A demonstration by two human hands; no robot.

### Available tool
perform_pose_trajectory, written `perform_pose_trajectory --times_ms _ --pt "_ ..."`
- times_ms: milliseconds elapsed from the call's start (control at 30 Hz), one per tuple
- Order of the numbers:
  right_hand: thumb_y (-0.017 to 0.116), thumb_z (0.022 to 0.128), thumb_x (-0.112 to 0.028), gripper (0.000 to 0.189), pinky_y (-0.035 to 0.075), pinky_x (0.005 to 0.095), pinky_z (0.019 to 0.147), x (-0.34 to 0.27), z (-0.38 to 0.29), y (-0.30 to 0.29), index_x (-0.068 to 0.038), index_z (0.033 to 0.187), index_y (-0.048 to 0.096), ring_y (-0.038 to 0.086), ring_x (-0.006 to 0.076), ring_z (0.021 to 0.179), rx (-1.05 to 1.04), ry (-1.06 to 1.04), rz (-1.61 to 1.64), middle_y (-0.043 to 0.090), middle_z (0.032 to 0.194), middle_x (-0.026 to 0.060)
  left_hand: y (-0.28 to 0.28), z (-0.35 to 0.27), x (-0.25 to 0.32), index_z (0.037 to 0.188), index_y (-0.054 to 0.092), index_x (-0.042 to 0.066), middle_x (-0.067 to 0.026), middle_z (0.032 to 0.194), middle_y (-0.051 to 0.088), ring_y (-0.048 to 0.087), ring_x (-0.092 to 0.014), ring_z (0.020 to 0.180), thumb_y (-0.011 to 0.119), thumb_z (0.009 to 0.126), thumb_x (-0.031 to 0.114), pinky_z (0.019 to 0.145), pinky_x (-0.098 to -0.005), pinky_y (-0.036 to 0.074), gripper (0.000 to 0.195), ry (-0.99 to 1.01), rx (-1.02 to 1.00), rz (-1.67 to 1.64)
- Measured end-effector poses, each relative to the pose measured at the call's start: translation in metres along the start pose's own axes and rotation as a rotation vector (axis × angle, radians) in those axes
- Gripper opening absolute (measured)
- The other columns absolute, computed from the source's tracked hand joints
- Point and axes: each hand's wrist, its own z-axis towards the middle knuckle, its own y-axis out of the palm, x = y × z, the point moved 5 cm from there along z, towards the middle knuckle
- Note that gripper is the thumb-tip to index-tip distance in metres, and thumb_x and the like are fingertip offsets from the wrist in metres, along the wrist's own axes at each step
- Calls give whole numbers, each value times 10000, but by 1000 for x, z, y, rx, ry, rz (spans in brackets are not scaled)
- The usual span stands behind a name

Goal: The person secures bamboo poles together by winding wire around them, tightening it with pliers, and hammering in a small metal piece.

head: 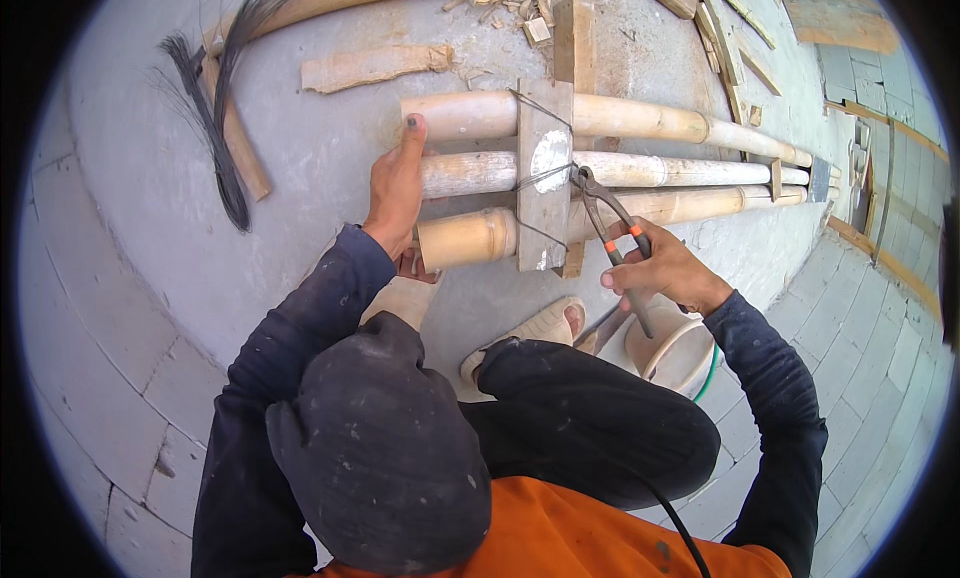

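Observation:
Three bamboo poles (472, 174) lie side by side, crossed by a short wooden board (531, 237) with white smears. Dark tie wire (541, 177) runs over the board and around the poles. My left hand (397, 188) grips the near ends of the poles, its thumb on the upper one; most of its fingers are hidden behind the ends. In my right hand (660, 267) is a pair of end-cutting pincers (596, 195) with black and orange handles. The jaws meet the wire at the board's right edge, by the middle pole.
A bundle of tie wire (217, 143) lies at the left, across a bamboo piece (244, 154). A split wood piece (375, 68) and scrap timber (720, 30) lie beyond the poles. Beside my knee stands a bucket (660, 345). A wood block (776, 180) sits between the poles farther right.

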Motion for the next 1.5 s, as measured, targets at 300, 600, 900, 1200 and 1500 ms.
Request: perform_pose_trajectory --times_ms 300,600,900,1200,1500 --pt "708 929 -221 563 558 523 841 -63 -44 -24 -63 1448 560 701 386 990 671 -657 -1535 637 1174 201 2 -6 7 1273 670 -69 -150 1139 685 712 -206 971 554 995 798 753 -359 629 918 -30 22 4" --pt "567 1112 -411 526 554 446 846 28 1 -12 9 1429 576 731 384 881 269 -272 -395 731 935 247 5 -6 6 1271 674 -78 -151 1131 691 672 -198 1042 565 1018 762 952 -337 541 884 -18 18 -19" --pt "585 1110 -403 508 558 423 845 72 26 14 -2 1422 579 732 336 913 410 -375 -204 742 1003 229 0 -4 1 1282 659 -92 -162 1139 680 673 -208 1043 575 1013 762 948 -347 544 899 -42 64 -2" --pt "548 1111 -454 534 546 427 797 76 29 18 -5 1399 591 719 329 841 432 -365 -193 715 907 210 1 0 -2 1331 627 -101 -177 1165 669 699 -239 1037 566 983 807 806 -384 615 974 -22 43 -5" --pt "400 1132 -510 576 600 337 668 8 3 -23 11 1268 603 737 218 753 78 -41 -37 722 918 145 -1 -4 3 1331 634 -92 -171 1164 676 711 -232 1033 523 997 813 792 -377 617 971 -26 31 21"
